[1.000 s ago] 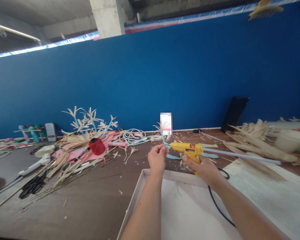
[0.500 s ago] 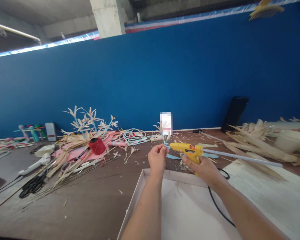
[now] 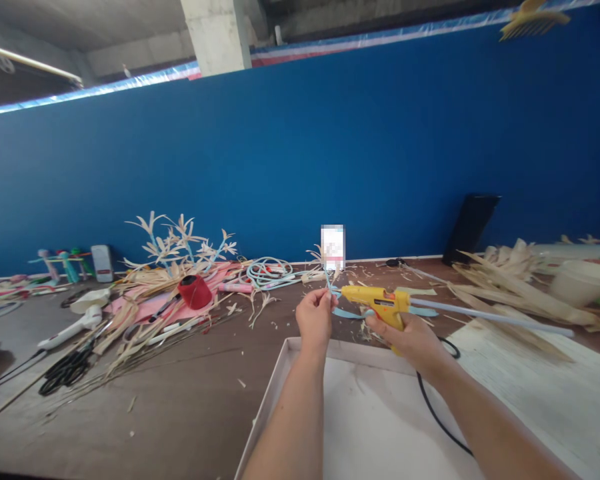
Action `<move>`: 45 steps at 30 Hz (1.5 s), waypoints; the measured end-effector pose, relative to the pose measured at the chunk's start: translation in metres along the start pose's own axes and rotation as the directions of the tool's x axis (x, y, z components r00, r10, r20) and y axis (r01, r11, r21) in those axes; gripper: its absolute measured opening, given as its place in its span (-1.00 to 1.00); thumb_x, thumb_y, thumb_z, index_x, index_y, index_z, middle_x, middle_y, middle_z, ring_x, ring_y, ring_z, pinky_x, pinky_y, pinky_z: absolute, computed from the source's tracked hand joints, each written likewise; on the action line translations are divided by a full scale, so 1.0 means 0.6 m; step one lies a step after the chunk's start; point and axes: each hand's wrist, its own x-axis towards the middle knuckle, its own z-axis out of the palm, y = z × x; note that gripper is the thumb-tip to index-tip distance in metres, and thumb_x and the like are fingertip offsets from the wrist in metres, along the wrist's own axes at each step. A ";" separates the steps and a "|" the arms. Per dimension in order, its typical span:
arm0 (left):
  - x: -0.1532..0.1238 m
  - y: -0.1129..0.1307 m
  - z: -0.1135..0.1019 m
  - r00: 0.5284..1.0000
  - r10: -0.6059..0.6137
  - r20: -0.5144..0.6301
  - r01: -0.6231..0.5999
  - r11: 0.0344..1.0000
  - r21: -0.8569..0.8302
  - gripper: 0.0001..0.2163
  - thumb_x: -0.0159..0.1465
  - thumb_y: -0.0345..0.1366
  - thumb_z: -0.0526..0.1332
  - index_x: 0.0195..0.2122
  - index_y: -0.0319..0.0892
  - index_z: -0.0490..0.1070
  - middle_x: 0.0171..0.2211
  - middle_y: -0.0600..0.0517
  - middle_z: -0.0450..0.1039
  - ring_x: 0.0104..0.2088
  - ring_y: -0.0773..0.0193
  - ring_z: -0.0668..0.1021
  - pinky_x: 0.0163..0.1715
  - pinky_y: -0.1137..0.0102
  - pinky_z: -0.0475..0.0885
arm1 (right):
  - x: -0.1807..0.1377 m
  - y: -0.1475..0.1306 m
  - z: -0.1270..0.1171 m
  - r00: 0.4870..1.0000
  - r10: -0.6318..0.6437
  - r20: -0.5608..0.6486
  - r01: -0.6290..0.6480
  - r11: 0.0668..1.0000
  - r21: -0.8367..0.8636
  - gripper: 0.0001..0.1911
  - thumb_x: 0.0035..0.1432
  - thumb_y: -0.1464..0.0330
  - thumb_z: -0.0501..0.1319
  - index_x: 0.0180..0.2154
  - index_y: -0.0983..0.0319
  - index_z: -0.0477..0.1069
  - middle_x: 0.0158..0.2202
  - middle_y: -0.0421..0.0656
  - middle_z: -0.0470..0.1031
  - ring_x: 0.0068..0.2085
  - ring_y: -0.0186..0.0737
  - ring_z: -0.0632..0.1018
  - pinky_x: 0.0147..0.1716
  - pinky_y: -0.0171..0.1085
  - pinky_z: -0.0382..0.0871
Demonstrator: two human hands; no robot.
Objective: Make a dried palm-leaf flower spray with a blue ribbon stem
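Observation:
My left hand (image 3: 314,315) is closed in a pinch on a thin light-blue stem (image 3: 329,275), which stands upright with pale petals near its top. My right hand (image 3: 416,340) grips a yellow glue gun (image 3: 380,301) by its handle. The gun's nozzle points left and lies close to the stem, just beside my left fingertips; whether it touches cannot be made out. A long whitish glue stick (image 3: 490,316) sticks out of the gun's rear. Behind the hands, a light-blue strip (image 3: 347,313) lies on the table.
A shallow white box (image 3: 380,413) lies under my forearms, with the gun's black cord (image 3: 433,410) across it. Left are husk flowers (image 3: 180,243), a red spool (image 3: 195,292) and black scissors (image 3: 65,373). Dried husks (image 3: 530,287) and paper (image 3: 545,387) lie right. A blue partition (image 3: 300,153) stands behind.
The glue gun and its stick have shifted slightly to the right, a little away from the stem. My left hand keeps its pinch in nearly the same spot.

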 end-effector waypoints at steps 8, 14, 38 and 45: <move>0.000 0.000 -0.001 0.999 0.046 0.008 -0.046 0.997 0.063 -0.84 0.01 -0.28 0.20 -0.43 -0.26 0.47 -0.58 0.01 0.46 -0.53 0.33 0.49 -0.44 0.42 0.40 | -0.002 -0.001 0.002 1.000 -0.013 0.021 0.011 0.996 0.087 -0.65 -0.12 0.11 0.19 -0.36 0.20 0.50 -0.37 -0.15 0.55 -0.30 -0.10 0.52 -0.25 -0.20 0.31; -0.001 0.000 0.000 1.000 0.016 0.013 -0.016 1.000 0.024 -0.82 0.01 -0.27 0.20 -0.40 -0.27 0.45 -0.55 -0.01 0.47 -0.50 0.31 0.51 -0.43 0.42 0.41 | -0.005 -0.006 0.002 0.999 0.045 -0.025 -0.045 0.999 0.019 -0.64 -0.13 0.07 0.19 -0.41 0.22 0.50 -0.51 -0.15 0.52 -0.38 -0.10 0.51 -0.33 -0.22 0.30; -0.002 0.003 -0.002 0.999 0.039 0.029 -0.041 0.998 0.056 -0.82 0.02 -0.27 0.19 -0.42 -0.28 0.45 -0.56 -0.01 0.47 -0.50 0.31 0.50 -0.42 0.40 0.41 | 0.019 0.034 0.002 0.993 -0.018 0.119 0.018 1.000 0.005 -0.50 -0.11 -0.02 0.18 -0.23 0.18 0.46 -0.31 -0.12 0.55 -0.24 -0.04 0.51 -0.23 -0.16 0.30; -0.003 0.003 -0.002 0.999 0.033 0.027 -0.034 0.998 0.048 -0.80 0.02 -0.26 0.20 -0.39 -0.29 0.45 -0.55 -0.02 0.47 -0.49 0.30 0.51 -0.42 0.41 0.41 | 0.021 0.038 0.004 0.991 -0.050 0.124 0.047 0.999 0.026 -0.51 -0.09 0.00 0.18 -0.19 0.18 0.44 -0.33 -0.14 0.54 -0.25 -0.05 0.50 -0.24 -0.16 0.31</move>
